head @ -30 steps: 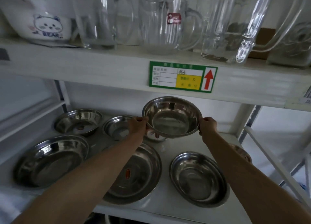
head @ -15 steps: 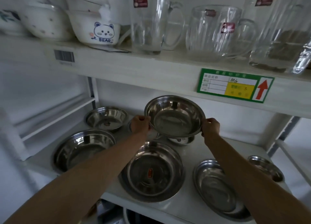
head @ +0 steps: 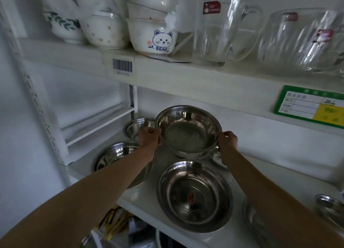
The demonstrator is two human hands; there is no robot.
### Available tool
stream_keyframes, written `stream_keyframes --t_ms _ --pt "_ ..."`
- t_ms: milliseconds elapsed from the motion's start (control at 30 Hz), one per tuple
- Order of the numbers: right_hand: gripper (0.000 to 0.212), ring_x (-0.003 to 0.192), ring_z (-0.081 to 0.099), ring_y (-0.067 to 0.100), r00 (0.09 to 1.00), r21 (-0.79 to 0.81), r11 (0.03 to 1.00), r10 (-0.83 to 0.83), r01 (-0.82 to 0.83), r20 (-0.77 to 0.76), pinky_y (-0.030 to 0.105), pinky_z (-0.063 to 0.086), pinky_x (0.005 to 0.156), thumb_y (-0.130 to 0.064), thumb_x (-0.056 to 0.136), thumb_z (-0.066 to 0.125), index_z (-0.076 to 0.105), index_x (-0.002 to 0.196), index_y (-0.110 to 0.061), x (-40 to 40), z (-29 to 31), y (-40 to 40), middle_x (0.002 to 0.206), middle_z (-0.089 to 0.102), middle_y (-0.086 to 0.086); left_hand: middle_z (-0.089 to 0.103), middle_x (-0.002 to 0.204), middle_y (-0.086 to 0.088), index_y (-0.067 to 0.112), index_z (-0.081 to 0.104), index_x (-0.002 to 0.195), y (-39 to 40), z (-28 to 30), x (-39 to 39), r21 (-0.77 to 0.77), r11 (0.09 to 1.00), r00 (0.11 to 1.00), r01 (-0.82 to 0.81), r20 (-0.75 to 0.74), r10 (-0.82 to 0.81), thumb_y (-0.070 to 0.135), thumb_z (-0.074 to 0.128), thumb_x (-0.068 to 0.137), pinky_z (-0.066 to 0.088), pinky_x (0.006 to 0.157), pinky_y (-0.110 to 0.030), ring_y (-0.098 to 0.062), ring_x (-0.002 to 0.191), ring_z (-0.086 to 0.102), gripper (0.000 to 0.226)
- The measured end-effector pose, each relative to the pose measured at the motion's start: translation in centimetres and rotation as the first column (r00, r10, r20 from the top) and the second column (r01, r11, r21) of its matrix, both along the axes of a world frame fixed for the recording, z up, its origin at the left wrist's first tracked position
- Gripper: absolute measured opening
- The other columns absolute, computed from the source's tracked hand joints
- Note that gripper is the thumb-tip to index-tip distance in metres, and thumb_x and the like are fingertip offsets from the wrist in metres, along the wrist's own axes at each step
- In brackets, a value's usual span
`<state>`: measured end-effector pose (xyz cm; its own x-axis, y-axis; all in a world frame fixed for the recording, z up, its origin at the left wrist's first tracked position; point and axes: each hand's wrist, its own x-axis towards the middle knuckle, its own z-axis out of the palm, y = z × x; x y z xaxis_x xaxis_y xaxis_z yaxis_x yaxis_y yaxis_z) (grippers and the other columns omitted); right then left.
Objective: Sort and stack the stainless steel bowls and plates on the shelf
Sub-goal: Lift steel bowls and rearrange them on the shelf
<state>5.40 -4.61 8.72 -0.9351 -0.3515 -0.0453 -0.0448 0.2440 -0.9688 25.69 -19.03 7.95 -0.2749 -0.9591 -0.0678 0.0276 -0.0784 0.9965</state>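
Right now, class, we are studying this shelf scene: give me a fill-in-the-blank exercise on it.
1. The raised steel bowl is held by ____ hands.
2. The word printed under the bear on the white bowl is ____.
3. The glass jugs stand on the ____ shelf.
4. The barcode label is stuck on the shelf's front ____.

Missing words: two; BEAR; upper; edge

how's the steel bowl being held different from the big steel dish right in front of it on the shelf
The held bowl is off the shelf, tipped toward the camera and gripped at its rim by the left hand and right hand; the front dish lies flat on the shelf, untouched. The held bowl looks deeper with steeper walls; the front dish is shallower. The dish has a small reddish sticker inside; none shows in the bowl. Both are round, shiny stainless steel.
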Motion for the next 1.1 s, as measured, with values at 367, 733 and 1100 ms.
stream_keyframes --t_ms 367,733,1100 --pt "0.021 0.059 0.053 0.025 0.992 0.037 0.991 0.13 -0.13 0.0 0.031 0.049 0.057 -0.025 0.096 0.049 0.062 0.094 -0.008 5.2 -2.6 -7.3 0.073 0.061 0.012 0.061 0.066 -0.009 0.003 0.062 0.09 -4.2 -1.9 7.1 0.005 0.989 0.988 -0.147 0.058 0.146 0.007 0.062 0.09 0.054 0.056 -0.03 -0.015 0.05 0.055 0.003" --pt "0.031 0.077 0.055 0.023 0.964 0.123 0.957 0.264 -0.263 0.007 0.044 0.053 0.081 -0.031 0.078 0.052 0.069 0.093 -0.01 8.3 -7.5 -14.3 0.086 0.065 0.012 0.064 0.073 -0.008 0.006 0.062 0.099 -7.5 -4.5 13.3 0.018 0.97 0.964 -0.244 0.117 0.24 0.013 0.063 0.09 0.055 0.06 -0.026 -0.014 0.058 0.058 0.012" --pt "0.03 0.073 0.056 0.024 0.924 0.229 0.898 0.381 -0.375 0.017 0.041 0.052 0.071 -0.037 0.077 0.054 0.069 0.088 -0.014 12.2 -10.5 -15.2 0.08 0.065 0.012 0.063 0.068 -0.012 0.004 0.059 0.092 -7.6 -7.4 18.2 0.037 0.963 0.952 -0.269 0.165 0.259 0.012 0.065 0.089 0.049 0.046 -0.022 -0.016 0.05 0.055 0.011"
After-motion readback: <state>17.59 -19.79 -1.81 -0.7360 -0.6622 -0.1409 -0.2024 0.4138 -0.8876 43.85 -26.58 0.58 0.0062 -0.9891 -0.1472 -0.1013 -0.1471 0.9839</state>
